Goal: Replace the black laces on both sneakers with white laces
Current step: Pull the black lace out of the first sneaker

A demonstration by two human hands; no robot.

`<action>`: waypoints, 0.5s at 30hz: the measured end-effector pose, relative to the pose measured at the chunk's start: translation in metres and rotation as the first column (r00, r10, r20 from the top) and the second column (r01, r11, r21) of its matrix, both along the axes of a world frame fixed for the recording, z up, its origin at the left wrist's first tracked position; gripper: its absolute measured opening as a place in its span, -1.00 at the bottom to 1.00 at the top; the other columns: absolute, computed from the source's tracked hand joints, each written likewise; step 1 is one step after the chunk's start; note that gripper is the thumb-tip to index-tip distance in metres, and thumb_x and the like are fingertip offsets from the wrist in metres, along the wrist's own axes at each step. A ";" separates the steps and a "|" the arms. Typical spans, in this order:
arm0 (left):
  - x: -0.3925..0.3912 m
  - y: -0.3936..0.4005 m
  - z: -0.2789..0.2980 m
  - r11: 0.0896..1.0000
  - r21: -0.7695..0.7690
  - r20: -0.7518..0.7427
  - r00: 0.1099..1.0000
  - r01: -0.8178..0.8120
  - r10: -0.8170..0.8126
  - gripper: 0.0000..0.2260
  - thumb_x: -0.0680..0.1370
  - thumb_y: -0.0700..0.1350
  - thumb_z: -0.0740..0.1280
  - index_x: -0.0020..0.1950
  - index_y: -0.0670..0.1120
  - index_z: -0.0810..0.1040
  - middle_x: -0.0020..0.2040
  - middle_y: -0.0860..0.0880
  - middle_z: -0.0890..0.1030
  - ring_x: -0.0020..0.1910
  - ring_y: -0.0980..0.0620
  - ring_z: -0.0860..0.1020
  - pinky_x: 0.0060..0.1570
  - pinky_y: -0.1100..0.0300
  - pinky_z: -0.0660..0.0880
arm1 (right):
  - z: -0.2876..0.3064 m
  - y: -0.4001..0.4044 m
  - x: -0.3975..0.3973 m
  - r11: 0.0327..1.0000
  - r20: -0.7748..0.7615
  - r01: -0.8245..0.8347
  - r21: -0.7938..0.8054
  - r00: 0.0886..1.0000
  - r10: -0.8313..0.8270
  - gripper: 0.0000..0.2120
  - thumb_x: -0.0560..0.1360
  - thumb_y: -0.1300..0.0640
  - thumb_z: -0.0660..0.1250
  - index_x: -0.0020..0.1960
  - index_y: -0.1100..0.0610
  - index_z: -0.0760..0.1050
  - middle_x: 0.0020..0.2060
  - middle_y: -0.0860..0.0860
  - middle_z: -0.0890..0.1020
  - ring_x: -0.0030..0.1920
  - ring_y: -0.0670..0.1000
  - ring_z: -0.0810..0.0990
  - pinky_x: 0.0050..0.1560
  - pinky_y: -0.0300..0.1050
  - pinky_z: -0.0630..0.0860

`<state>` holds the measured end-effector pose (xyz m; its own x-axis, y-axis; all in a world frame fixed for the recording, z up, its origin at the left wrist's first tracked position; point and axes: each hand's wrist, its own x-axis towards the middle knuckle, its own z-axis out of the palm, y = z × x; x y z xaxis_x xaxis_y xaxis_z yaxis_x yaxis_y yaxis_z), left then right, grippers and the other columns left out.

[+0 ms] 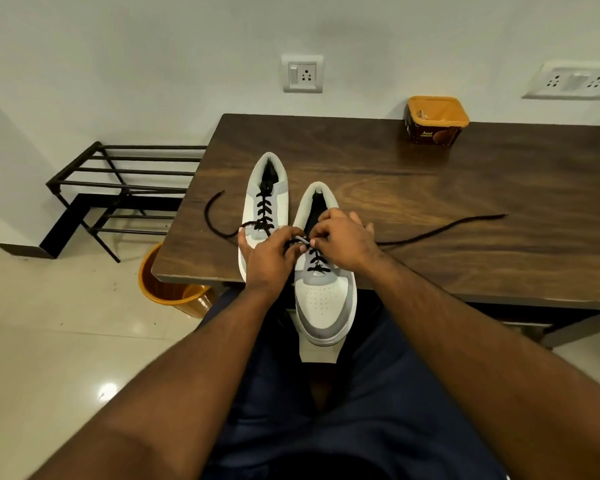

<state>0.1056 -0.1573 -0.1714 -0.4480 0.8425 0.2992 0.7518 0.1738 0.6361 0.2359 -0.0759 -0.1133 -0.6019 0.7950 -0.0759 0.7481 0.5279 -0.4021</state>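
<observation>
Two white and grey sneakers stand side by side on the dark wooden table (pixel 465 202), toes toward me. The left sneaker (pixel 265 202) carries black lacing, and a loose lace end (pixel 211 216) curls off to its left. The right sneaker (pixel 326 299) juts over the table's near edge. Its black lace is partly undone, with one long end (pixel 440 230) trailing right across the table. My left hand (pixel 269 252) and my right hand (pixel 342 239) meet over its middle eyelets, and both pinch the black lace there. No white laces are in view.
An orange and brown tub (pixel 435 121) stands at the table's far edge by the wall. A black metal rack (pixel 125 188) is on the floor at left. An orange bin (pixel 167 289) sits under the table's near left corner. My legs are under the table's edge.
</observation>
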 end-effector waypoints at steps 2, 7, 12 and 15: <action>-0.001 -0.002 -0.001 1.000 -0.007 -0.023 1.000 0.021 -0.022 -0.83 0.57 0.03 0.34 0.16 0.10 0.55 0.02 0.14 0.65 0.24 0.13 0.53 0.46 -0.09 -0.37 | -0.002 -0.001 -0.003 0.998 -0.072 0.048 -0.028 0.996 -0.050 -0.87 0.54 -0.01 0.33 0.02 -0.11 0.63 0.26 -0.15 0.43 0.29 0.02 0.28 0.20 0.11 0.20; 0.003 -0.004 0.000 0.998 -0.051 -0.166 0.986 0.021 -0.029 -0.74 0.56 0.10 0.34 0.23 0.13 0.56 0.23 0.02 0.62 0.52 -0.02 0.25 0.40 -0.19 -0.36 | -0.022 -0.001 0.001 0.924 -0.490 0.094 -0.370 0.825 -0.280 -0.85 0.54 0.23 0.32 -0.17 0.08 0.58 0.34 -0.07 0.44 0.33 -0.02 0.38 0.34 -0.04 0.30; 0.004 0.006 0.005 0.987 -0.148 -0.286 0.953 0.061 -0.102 -0.73 0.58 0.14 0.28 0.26 0.13 0.50 0.14 0.03 0.66 0.55 0.05 0.16 0.39 -0.23 -0.38 | -0.027 -0.006 0.012 0.800 -0.609 -0.065 -0.597 0.685 -0.399 -0.85 0.58 0.24 0.27 -0.14 0.16 0.55 0.44 -0.04 0.36 0.40 -0.05 0.37 0.39 -0.02 0.35; 0.003 0.007 0.009 0.984 -0.172 -0.288 0.953 0.047 -0.096 -0.75 0.58 0.11 0.28 0.23 0.11 0.50 0.16 0.01 0.65 0.56 0.05 0.14 0.37 -0.20 -0.41 | -0.018 0.001 0.006 0.919 -0.497 0.020 -0.394 0.836 -0.232 -0.90 0.53 0.16 0.37 -0.10 0.19 0.60 0.36 0.04 0.44 0.35 -0.05 0.41 0.29 -0.13 0.34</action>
<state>0.1090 -0.1507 -0.1624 -0.2976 0.9170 0.2658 0.9153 0.1949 0.3525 0.2420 -0.0751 -0.1310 -0.5288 0.8456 -0.0728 0.4159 0.1835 -0.8907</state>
